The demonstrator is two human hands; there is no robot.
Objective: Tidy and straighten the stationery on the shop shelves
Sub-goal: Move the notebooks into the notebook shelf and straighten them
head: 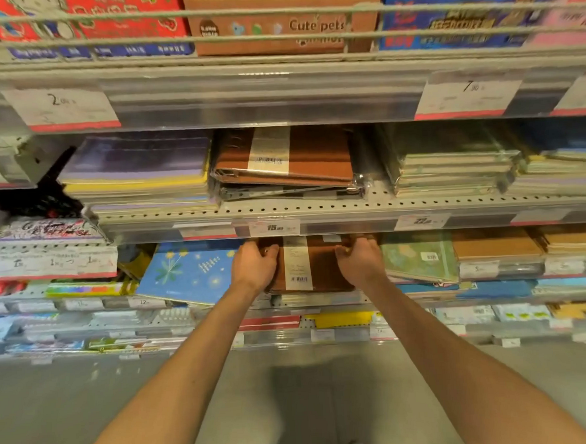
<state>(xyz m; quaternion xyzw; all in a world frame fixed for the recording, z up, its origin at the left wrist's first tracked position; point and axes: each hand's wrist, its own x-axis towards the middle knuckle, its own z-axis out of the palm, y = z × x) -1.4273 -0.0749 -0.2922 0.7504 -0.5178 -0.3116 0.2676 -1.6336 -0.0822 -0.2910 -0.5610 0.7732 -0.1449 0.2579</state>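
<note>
A brown notebook (322,268) with a white barcode band lies on top of a stack on the third shelf down, just under the price rail. My left hand (253,267) grips its left edge and my right hand (361,260) grips its right edge. Both arms reach straight forward. The notebook's far end is hidden under the shelf above. A matching brown notebook (318,158) in clear wrap lies skewed on the shelf above.
A blue flowered notebook (188,271) lies tilted left of my hands, a green one (420,257) tilted to the right. Stacks of notebooks fill the middle shelf (318,205). Boxes behind a wire rail (272,15) stand on top. Lower shelves jut out below my forearms.
</note>
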